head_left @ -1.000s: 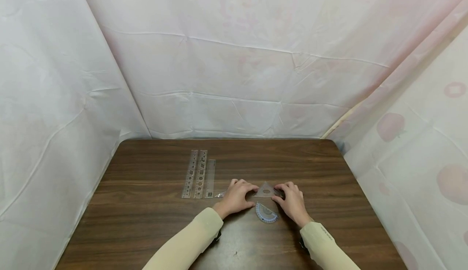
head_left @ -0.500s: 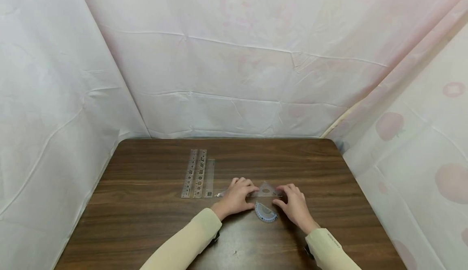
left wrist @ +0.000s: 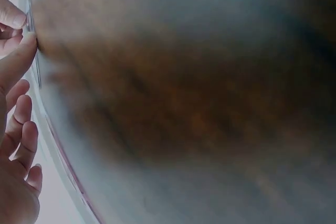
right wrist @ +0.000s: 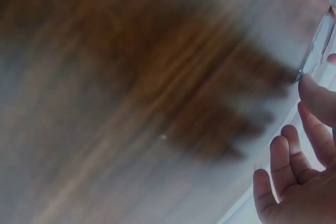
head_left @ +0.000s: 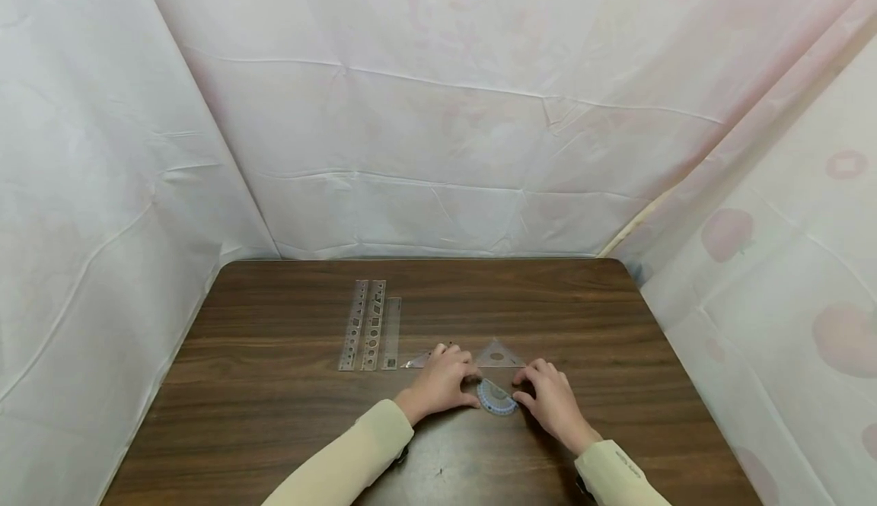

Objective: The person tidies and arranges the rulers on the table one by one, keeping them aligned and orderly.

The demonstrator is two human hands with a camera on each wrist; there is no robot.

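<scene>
Looking down through the head camera, I take the small clear blue-printed plastic semicircular protractor (head_left: 496,398) as my landmark on the dark wood-grain table (head_left: 274,384). My left hand (head_left: 441,383) sits just to its left, thumb against or nearly against its left edge; my right hand (head_left: 551,399) sits just to its right, fingertips at its right rim. Both hands look loosely curled toward the protractor from opposite sides, but I cannot tell from this view whether either one actually pinches it or only touches it. The protractor lies flat, its straight edge slanting from upper left to lower right and its curve bulging toward me, and the two hands seem about equally near. Just beyond it lies a clear plastic triangular set square (head_left: 499,355), apart from both hands, and a second clear thin triangle (head_left: 418,361) pokes out beyond the left hand, partly covered by my fingers. Farther beyond and to the left of the protractor, three clear plastic stencil rulers (head_left: 372,325) lie side by side, long axes pointing away from me. Both wrist views are badly blurred: the left shows fingers (left wrist: 18,129) beside a thin clear edge, the right shows fingers (right wrist: 294,166) likewise, and neither settles the contact.
</scene>
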